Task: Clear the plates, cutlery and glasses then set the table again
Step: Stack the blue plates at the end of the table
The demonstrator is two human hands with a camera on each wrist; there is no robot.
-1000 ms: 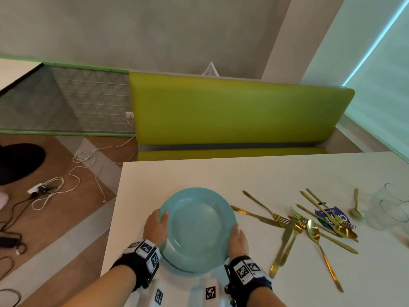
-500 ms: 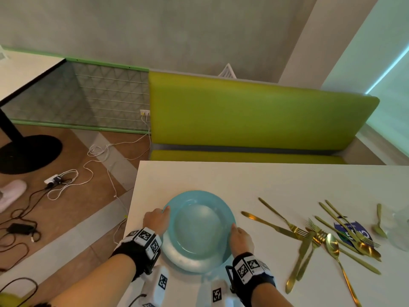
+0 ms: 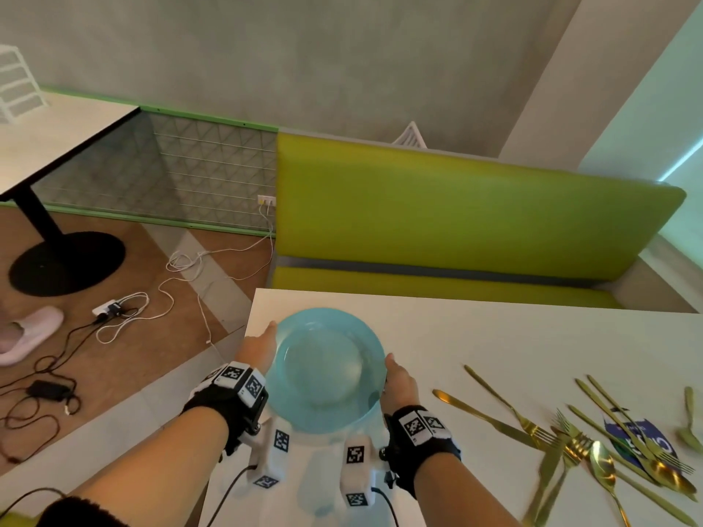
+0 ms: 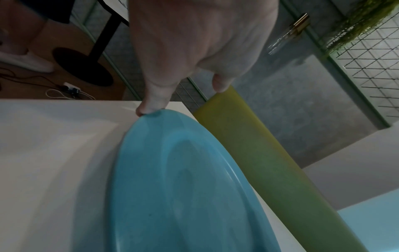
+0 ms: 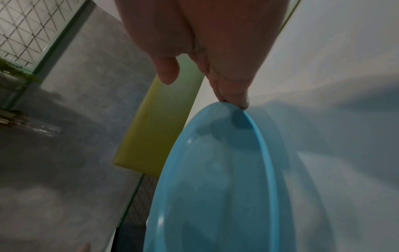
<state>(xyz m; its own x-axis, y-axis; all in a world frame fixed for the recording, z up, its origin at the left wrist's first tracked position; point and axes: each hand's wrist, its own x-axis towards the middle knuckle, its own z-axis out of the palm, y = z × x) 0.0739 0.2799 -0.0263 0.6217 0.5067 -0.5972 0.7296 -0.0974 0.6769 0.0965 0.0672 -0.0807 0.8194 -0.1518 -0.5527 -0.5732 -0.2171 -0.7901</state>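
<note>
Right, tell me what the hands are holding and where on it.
Both hold the blue plate by its rim: left hand on its left edge, right hand on its right edge.

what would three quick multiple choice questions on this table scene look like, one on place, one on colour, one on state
1. Where does the gold cutlery lie relative to the plate?
A. to its right
B. on it
C. to its left

2. What colour is the plate?
A. white
B. light blue
C. gold

3. How is the plate held?
A. left hand alone
B. right hand alone
C. both hands at opposite rims

Answers: 1 A, the cutlery is scattered on the white table to the right; 2 B, blue in every view; 3 C, fingers touch both rims.
</note>
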